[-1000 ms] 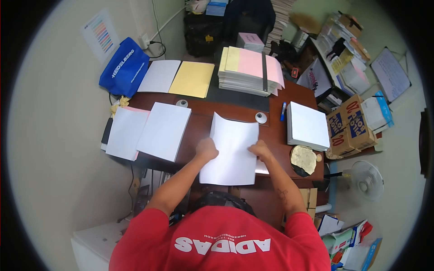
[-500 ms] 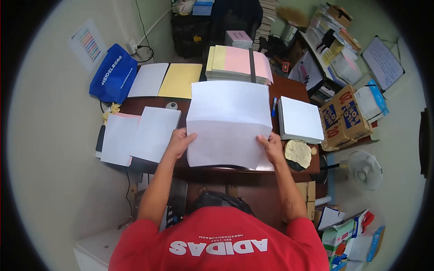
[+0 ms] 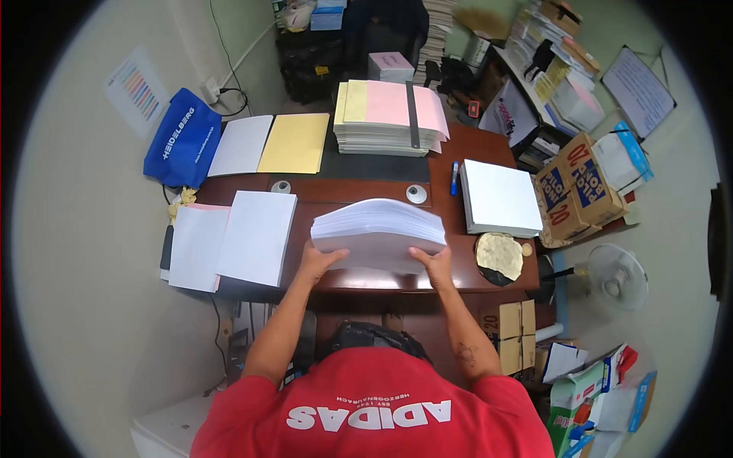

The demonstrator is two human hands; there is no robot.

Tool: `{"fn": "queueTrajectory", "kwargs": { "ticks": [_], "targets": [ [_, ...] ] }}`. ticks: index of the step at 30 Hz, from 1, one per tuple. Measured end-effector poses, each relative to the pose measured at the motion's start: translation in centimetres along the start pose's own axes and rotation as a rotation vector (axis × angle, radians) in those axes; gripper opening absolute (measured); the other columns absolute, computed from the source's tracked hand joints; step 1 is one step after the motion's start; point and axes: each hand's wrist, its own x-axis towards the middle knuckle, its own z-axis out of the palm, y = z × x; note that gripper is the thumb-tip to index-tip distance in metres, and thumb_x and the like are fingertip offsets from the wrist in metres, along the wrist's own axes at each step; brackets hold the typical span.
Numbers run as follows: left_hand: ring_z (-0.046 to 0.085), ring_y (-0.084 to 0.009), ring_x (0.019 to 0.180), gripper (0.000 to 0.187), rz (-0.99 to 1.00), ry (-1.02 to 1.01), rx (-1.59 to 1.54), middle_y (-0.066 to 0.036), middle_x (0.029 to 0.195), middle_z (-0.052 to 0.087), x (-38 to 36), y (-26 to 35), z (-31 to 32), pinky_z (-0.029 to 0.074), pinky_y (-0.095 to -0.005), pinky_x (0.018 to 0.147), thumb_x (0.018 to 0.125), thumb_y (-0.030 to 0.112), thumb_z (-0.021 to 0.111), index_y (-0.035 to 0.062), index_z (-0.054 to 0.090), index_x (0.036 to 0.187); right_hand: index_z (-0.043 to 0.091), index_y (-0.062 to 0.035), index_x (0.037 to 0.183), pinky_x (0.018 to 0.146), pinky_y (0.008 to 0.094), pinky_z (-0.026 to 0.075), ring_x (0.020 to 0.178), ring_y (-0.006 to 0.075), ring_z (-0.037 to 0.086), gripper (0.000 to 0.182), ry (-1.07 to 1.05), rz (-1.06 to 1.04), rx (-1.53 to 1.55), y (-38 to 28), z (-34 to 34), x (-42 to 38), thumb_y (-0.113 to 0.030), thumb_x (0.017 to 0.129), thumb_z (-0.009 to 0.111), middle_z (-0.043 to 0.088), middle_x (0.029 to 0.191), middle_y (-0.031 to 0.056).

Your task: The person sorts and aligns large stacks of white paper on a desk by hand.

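Both of my hands grip a thick stack of white paper [image 3: 378,248] at the desk's front edge. My left hand [image 3: 324,261] is closed on its left end and my right hand [image 3: 434,264] on its right end, thumbs on the near face. The stack stands on edge, bowed, its layered sheet edges facing up. Another white paper stack [image 3: 502,197] lies to the right of my right hand. Left of my left hand are a white stack [image 3: 258,237] and white sheets [image 3: 195,244] with a pink one beneath.
On the brown desk [image 3: 359,187] sit a bundle of pink and yellow paper [image 3: 393,114], yellow sheets [image 3: 294,145], a blue marker [image 3: 454,179], a round pale pad [image 3: 499,257] and a blue bag [image 3: 183,139]. Cartons [image 3: 582,187] and a fan [image 3: 615,281] stand at the right.
The white stack, open and facing up before, is now tipped upright and lower, showing its layered edge. Both hands moved with it, slightly closer together. The view shifted a little.
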Motion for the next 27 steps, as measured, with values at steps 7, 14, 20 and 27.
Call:
{"fn": "queueTrajectory", "kwargs": {
  "ticks": [7,14,20,27],
  "targets": [
    [0.063,-0.0154,0.093,0.046,0.046,-0.019,-0.082,-0.005,0.100,0.067,-1.0,0.0,0.0,0.052,-0.0284,0.084,0.070,-0.007,0.081,-0.0011,0.060,0.112,0.060,0.0023,0.113,0.085,0.0289,0.051,0.096,0.0147,0.062,0.047,-0.007,-0.023,0.052,-1.6,-0.1,-1.2,0.005,0.071,0.081,0.067,0.104,0.0071],
    [0.055,-0.0175,0.109,0.071,0.126,-0.071,-0.018,-0.007,0.117,0.058,-1.9,0.1,-0.3,0.048,-0.0316,0.094,0.065,0.001,0.086,0.0037,0.050,0.126,0.057,0.0008,0.114,0.088,0.0312,0.051,0.099,0.0163,0.062,0.055,0.013,0.005,0.064,-0.9,0.5,-2.7,-0.001,0.067,0.086,0.066,0.104,0.0087],
    [0.064,-0.0185,0.096,0.057,-0.028,-0.067,-0.010,-0.010,0.105,0.067,-0.9,-1.5,-1.2,0.053,-0.0321,0.086,0.063,0.003,0.089,-0.0011,0.062,0.113,0.062,-0.0020,0.100,0.079,0.0285,0.053,0.087,0.0128,0.063,0.044,-0.045,-0.013,-0.037,0.6,-0.6,-1.2,0.001,0.064,0.087,0.067,0.089,0.0042],
    [0.064,-0.0169,0.095,0.059,0.169,-0.089,0.178,-0.006,0.103,0.066,-1.9,-0.4,-1.1,0.053,-0.0300,0.087,0.062,0.002,0.089,0.0011,0.061,0.114,0.060,-0.0009,0.103,0.082,0.0307,0.053,0.090,0.0158,0.064,0.047,-0.068,-0.003,-0.009,-1.2,-1.2,-2.5,0.003,0.064,0.086,0.067,0.097,0.0075]
  ]
}}
